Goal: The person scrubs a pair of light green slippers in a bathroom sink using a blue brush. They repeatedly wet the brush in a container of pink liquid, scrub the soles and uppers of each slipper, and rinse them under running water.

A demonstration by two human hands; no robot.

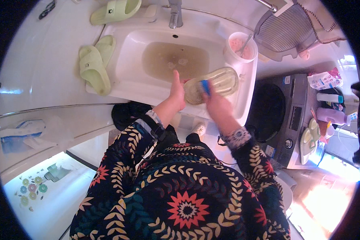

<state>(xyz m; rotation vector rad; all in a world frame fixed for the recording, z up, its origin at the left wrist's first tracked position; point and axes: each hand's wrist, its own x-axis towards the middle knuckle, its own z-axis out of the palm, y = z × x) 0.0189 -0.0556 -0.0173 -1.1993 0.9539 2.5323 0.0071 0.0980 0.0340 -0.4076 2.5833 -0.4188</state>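
My left hand (178,93) grips one end of a pale yellowish slipper (225,82), its ridged sole turned up over the front rim of the sink. In my right hand (218,106), somewhat blurred, is a blue brush (205,87) held against the sole; its bristles are hidden. Murky brown water with a little foam (183,62) stands in the white washbasin (129,66). On the basin's left edge lies a pair of light green slippers (94,70), one partly over the other. Another green slipper (115,13) rests at the back left corner.
A white tub (229,55) of pink paste with a spoon stands on the basin's right rim, below the faucet's (175,15) right side. Right of the basin is a dark front-loading washing machine (291,126) with bottles (331,115) on top. A grey ridged washboard-like basin (285,33) leans behind.
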